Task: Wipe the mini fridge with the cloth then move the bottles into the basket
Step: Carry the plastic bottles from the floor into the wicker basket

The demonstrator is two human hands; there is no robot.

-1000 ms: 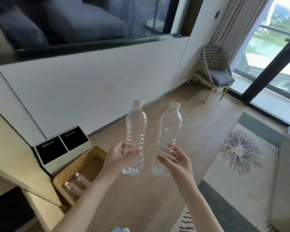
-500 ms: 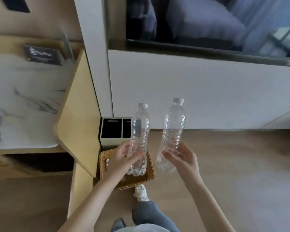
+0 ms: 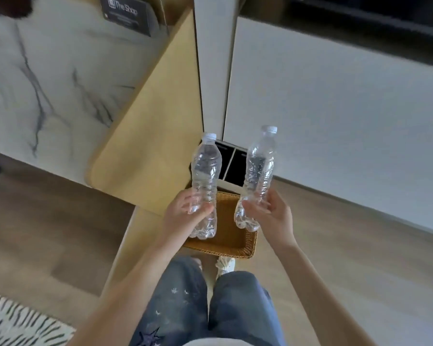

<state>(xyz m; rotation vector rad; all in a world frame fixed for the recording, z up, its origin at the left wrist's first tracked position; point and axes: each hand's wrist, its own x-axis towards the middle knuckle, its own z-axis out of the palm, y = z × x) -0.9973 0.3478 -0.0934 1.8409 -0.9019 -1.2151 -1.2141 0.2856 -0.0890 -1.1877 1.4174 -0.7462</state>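
While left hand and right hand each grip one, clear white-capped bottles, above basket

Bare forearms, faded blue jeans with white star specks, dark star patch, pale sneaker.

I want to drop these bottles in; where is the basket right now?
In the head view the wicker basket sits on the floor at centre, beneath the two held bottles, just ahead of the person's knees.
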